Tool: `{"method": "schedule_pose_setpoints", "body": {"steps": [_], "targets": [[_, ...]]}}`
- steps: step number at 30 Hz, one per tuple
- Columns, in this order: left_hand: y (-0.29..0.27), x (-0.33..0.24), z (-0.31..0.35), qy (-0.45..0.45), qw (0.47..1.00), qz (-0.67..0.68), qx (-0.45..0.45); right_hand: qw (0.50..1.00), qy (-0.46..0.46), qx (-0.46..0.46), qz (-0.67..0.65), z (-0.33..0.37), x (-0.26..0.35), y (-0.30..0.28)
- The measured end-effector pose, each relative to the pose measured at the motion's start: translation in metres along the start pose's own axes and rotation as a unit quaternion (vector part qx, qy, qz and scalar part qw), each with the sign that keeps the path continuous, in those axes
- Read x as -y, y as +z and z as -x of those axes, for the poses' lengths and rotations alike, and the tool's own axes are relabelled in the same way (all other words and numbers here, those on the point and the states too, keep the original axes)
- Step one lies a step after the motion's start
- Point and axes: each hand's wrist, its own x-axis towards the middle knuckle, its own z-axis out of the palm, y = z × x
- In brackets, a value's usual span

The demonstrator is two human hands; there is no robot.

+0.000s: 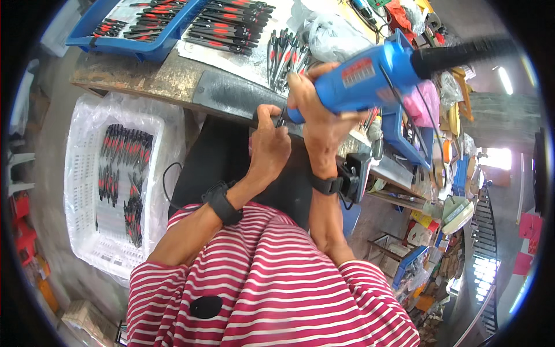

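My right hand point(317, 118) is wrapped round the front part of a blue electric screwdriver point(364, 81), which slants down to the left. Its black rear end point(457, 56) points up to the right and is blurred. At the narrow tip, over the bench's front edge, my left hand point(270, 147) is closed, fingers bent in a pinch round a small dark piece point(281, 120). Most of that piece is hidden by the fingers. Slim black-and-red handles point(284, 55) lie loose on the bench just beyond my hands.
A blue tray point(165, 49) and neat rows of black-and-red handles point(228, 29) occupy the back left of the bench point(133, 75). Below, left, a plastic-lined white crate point(84, 191) contains more. Plastic bags point(335, 37) and a blue bin point(402, 136) crowd the right.
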Motion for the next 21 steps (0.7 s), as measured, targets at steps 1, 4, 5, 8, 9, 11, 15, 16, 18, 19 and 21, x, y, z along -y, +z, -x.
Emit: {"method": "schedule_pose_setpoints", "body": {"steps": [1, 4, 5, 8, 9, 11, 15, 16, 18, 19, 21], "targets": [[-0.001, -0.001, 0.000, -0.008, 1.000, -0.005, 0.007, 1.000, 0.011, -0.009, -0.004, 0.000, 0.000, 0.001], [-0.003, -0.004, 0.001, 0.015, 1.000, 0.020, 0.004, 0.995, 0.040, -0.030, -0.083, -0.004, 0.001, 0.006], [-0.004, -0.004, 0.002, 0.013, 0.999, 0.036, 0.012, 0.991, 0.064, -0.037, -0.113, -0.002, 0.002, 0.005], [-0.008, -0.008, 0.002, -0.008, 0.995, 0.082, 0.049, 0.997, 0.026, -0.027, -0.062, -0.003, 0.007, -0.001], [-0.010, -0.010, 0.003, -0.020, 0.992, 0.108, 0.064, 0.997, 0.033, -0.018, -0.061, -0.004, 0.009, -0.005], [-0.015, -0.015, 0.005, -0.052, 0.986, 0.135, 0.088, 0.993, 0.061, -0.014, -0.101, -0.005, 0.012, -0.014], [-0.023, -0.025, 0.005, -0.079, 0.981, 0.134, 0.119, 0.997, 0.026, -0.054, -0.054, -0.007, 0.008, -0.024], [-0.026, -0.028, 0.005, -0.089, 0.981, 0.120, 0.122, 0.997, 0.035, -0.057, -0.044, -0.006, 0.007, -0.026], [-0.032, -0.036, 0.002, -0.090, 0.970, 0.177, 0.140, 0.997, 0.029, -0.063, -0.043, -0.004, 0.003, -0.029], [-0.036, -0.039, 0.000, -0.074, 0.964, 0.207, 0.146, 0.994, 0.061, -0.075, -0.043, -0.004, 0.001, -0.030], [-0.040, -0.049, -0.007, -0.056, 0.958, 0.234, 0.153, 0.995, 0.049, -0.066, -0.062, -0.001, -0.001, -0.033]]}}
